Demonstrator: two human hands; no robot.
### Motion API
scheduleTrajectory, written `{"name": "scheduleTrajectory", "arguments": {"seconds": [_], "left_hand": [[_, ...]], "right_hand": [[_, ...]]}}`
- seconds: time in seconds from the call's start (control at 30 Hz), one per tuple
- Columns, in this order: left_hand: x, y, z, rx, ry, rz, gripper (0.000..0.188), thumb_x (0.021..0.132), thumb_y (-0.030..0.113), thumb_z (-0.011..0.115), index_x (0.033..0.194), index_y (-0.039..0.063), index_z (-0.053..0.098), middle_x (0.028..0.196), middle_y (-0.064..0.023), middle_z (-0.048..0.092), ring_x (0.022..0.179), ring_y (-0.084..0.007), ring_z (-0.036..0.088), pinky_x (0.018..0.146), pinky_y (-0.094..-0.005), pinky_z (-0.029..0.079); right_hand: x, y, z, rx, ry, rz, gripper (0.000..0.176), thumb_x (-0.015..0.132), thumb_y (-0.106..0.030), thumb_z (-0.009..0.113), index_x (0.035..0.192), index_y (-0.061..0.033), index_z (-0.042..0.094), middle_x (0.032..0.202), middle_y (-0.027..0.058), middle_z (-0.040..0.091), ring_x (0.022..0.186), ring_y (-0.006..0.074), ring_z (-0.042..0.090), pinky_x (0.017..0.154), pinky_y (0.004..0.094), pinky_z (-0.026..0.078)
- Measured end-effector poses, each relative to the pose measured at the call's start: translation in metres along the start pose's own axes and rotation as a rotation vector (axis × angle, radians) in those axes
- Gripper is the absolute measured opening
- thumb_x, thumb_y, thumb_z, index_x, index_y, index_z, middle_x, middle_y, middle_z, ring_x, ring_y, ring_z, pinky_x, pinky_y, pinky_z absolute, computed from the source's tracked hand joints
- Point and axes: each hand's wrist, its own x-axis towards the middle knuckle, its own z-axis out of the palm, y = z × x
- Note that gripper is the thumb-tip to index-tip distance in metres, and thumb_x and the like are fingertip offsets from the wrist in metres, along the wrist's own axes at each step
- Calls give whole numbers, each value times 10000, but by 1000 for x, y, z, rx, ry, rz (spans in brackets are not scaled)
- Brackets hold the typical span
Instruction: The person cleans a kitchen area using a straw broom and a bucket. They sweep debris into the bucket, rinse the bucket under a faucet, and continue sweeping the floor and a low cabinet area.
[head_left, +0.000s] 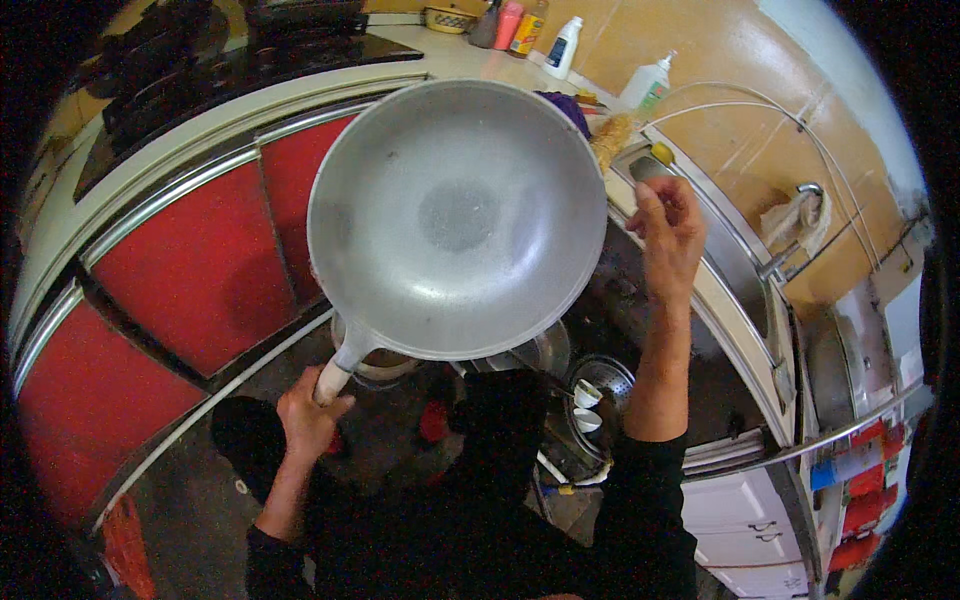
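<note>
A wide grey metal wok (457, 217) is held up in front of me, its inside facing my view. It has a darker round patch at the middle of its bottom. My left hand (311, 416) grips its pale handle (332, 382) at the lower left. To the right of the wok's rim, apart from it, is my right hand (670, 232) with its fingers curled in. A small grey object (643, 169) shows just past the fingertips; whether I hold it is unclear. Beyond it sits a yellow sponge (662, 154) by the sink.
Red cabinet doors (195, 255) line the left below the counter. Several bottles (562, 49) stand along the wall. A steel sink (731, 262) with a faucet (780, 262) is at the right. Low below me are a perforated metal pan (611, 379) and white bowls (587, 420).
</note>
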Motion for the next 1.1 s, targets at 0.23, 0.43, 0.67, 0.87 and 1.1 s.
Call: {"name": "scheduleTrajectory", "arguments": {"seconds": [0.23,0.43,0.67,0.87,1.1], "left_hand": [[6,19,-18,-19,-90,-108,423,617,104,854,967,33,628,780,-135,646,702,-234,621,666,-364,491],[0,11,-37,-106,-149,-103,421,610,90,855,955,11,627,769,-137,640,663,-213,590,647,-354,490],[-7,25,-48,-44,-217,-105,446,614,79,856,995,9,634,784,-124,659,701,-214,637,667,-356,514],[-10,14,-38,-108,-258,-86,448,613,80,859,1002,28,642,793,-123,656,728,-227,646,675,-353,516],[-13,-15,-18,-240,-278,-138,472,600,113,873,1000,32,636,785,-138,654,706,-246,644,665,-358,512]], "right_hand": [[5,57,-5,-20,-32,246,223,957,-275,579,900,-61,600,793,5,596,701,98,559,622,263,445],[29,33,37,-150,-221,-57,190,884,-177,644,968,-15,593,859,86,655,750,225,620,672,364,481],[91,19,49,-582,-425,-325,138,866,-161,617,861,-23,610,798,200,626,755,386,606,661,426,464],[103,17,53,-497,-294,-199,186,927,-192,606,870,-17,627,700,63,584,648,143,532,623,284,434],[106,20,22,-216,-319,28,180,926,-217,626,855,-54,652,714,22,610,638,98,556,583,266,441]]}}
